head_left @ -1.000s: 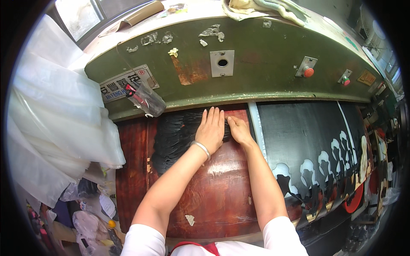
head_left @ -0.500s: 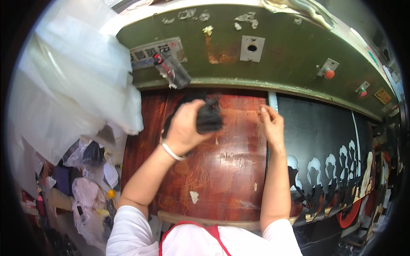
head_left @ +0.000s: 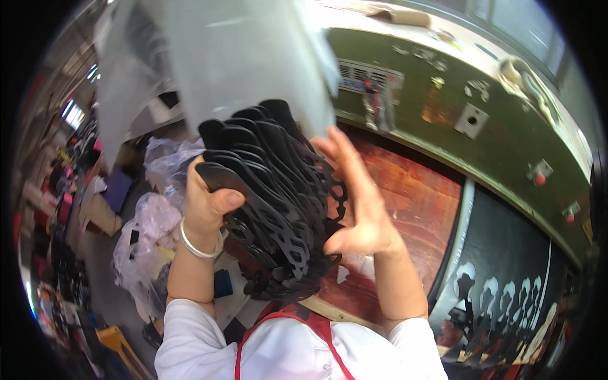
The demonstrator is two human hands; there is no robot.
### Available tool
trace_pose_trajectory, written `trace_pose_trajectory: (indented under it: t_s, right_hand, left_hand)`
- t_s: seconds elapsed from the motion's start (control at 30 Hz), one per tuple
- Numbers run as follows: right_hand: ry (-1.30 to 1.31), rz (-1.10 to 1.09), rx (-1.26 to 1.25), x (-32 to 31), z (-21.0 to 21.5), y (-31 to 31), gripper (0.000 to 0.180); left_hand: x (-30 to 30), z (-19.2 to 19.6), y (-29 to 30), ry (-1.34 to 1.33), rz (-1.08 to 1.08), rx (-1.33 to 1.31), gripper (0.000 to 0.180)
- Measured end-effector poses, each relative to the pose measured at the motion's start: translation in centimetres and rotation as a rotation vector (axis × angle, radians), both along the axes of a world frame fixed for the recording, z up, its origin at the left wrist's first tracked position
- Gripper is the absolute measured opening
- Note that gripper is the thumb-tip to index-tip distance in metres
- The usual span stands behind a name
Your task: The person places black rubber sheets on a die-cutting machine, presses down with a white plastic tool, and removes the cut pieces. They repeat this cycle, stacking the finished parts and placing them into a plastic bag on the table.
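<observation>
My left hand (head_left: pixel 212 201) is closed on a thick bundle of black cut-out pieces (head_left: pixel 266 171), thumb over its near side. The pieces look like shoe uppers, with smooth rounded ends at the top and openwork cut-outs lower down. My right hand (head_left: pixel 364 202) is beside the bundle's right side, fingers stretched and thumb apart. Its thumb comes close to the pieces; whether it touches them I cannot tell. The bundle is held up in front of my chest, left of the reddish-brown board (head_left: pixel 411 190).
A black sheet (head_left: pixel 506 221) with cut-out holes lies on the right. Behind the board is a green machine beam (head_left: pixel 437 88) with red buttons. Translucent plastic sheeting (head_left: pixel 247 57) hangs at the far left; plastic bags (head_left: pixel 149 234) lie below it.
The view has swung left. My left hand now holds up the large black bundle, away from the board. My right hand has come from the board's right edge to the bundle and spread open.
</observation>
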State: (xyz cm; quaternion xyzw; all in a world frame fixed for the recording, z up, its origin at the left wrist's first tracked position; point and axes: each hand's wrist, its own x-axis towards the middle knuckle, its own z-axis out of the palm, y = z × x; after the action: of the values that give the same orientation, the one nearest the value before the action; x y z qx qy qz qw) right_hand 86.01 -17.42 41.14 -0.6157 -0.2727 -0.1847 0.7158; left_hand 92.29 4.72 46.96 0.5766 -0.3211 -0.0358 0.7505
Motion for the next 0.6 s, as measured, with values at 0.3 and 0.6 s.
trace_pose_trajectory:
  t_s: [0.3,0.6]
  right_hand:
    - [0.036,0.030,-0.053,0.7,-0.6,17.4,0.104]
    - [-0.151,0.541,-0.173,-2.9,-4.3,36.3,0.110]
  left_hand:
    - [-4.0,-2.0,14.2,0.038,0.111,0.025,0.106]
    - [-19.4,-6.1,33.2,0.169,0.709,0.119,0.062]
